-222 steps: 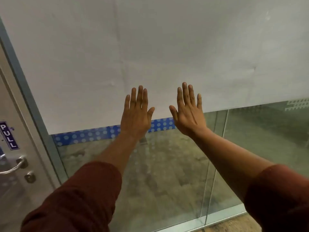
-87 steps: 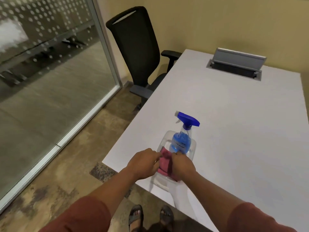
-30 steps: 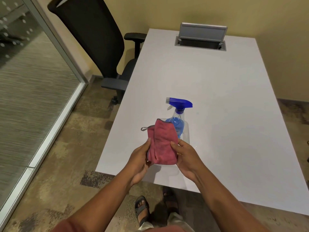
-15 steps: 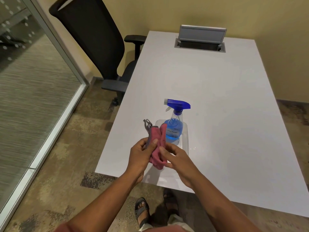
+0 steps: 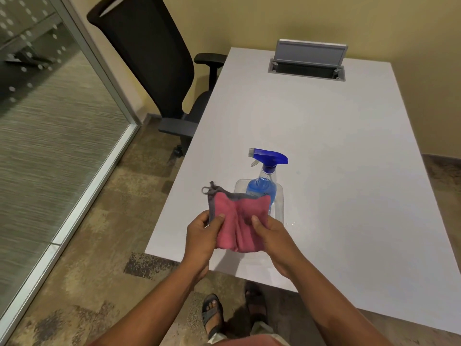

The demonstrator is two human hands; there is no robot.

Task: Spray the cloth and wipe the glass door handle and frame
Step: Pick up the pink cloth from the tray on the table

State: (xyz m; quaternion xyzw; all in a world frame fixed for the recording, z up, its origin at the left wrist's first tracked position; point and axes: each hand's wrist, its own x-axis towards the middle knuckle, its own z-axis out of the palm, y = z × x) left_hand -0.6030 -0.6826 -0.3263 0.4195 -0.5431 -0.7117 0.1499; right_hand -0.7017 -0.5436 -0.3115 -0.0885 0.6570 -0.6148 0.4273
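Observation:
A pink cloth [image 5: 237,221] with a grey edge and a small loop is spread between both hands above the near corner of the white table [image 5: 324,158]. My left hand [image 5: 203,236] pinches its left side and my right hand [image 5: 270,234] grips its right side. Just behind the cloth a clear spray bottle [image 5: 264,181] with blue liquid and a blue trigger head stands upright in a clear plastic tray [image 5: 278,203]. The glass door handle is out of view.
A black office chair [image 5: 154,71] stands at the table's left side. A glass wall with a metal frame [image 5: 82,176] runs along the left. A grey cable box [image 5: 308,61] with its lid raised sits at the table's far end. My sandalled feet show below.
I turned from the glass wall to the table and lifted the cloth out of the tray. In the last half second the bunched cloth has been opened out wide between both hands.

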